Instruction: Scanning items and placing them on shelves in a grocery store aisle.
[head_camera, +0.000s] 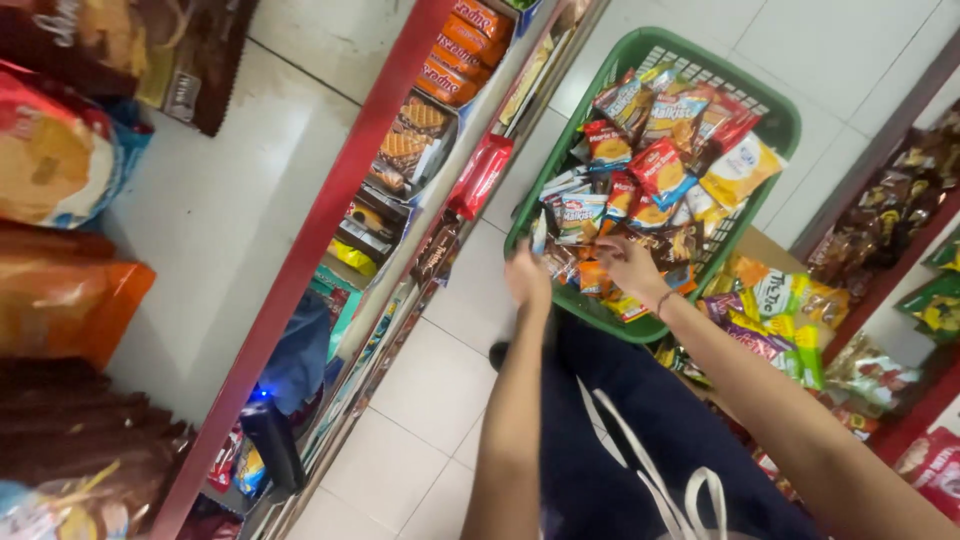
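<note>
A green plastic basket stands on the tiled floor, heaped with many small snack packets in red, blue, yellow and orange. My left hand reaches down to the basket's near left edge, fingers among the packets; what it grips is hidden. My right hand rests on the packets at the near side, fingers curled over them; I cannot tell if it holds one.
A red-edged shelf unit with biscuit and snack packs runs down the left. Large snack bags lie on its top. More packets pile up right of the basket, beside another red shelf. My dark trousers fill the bottom.
</note>
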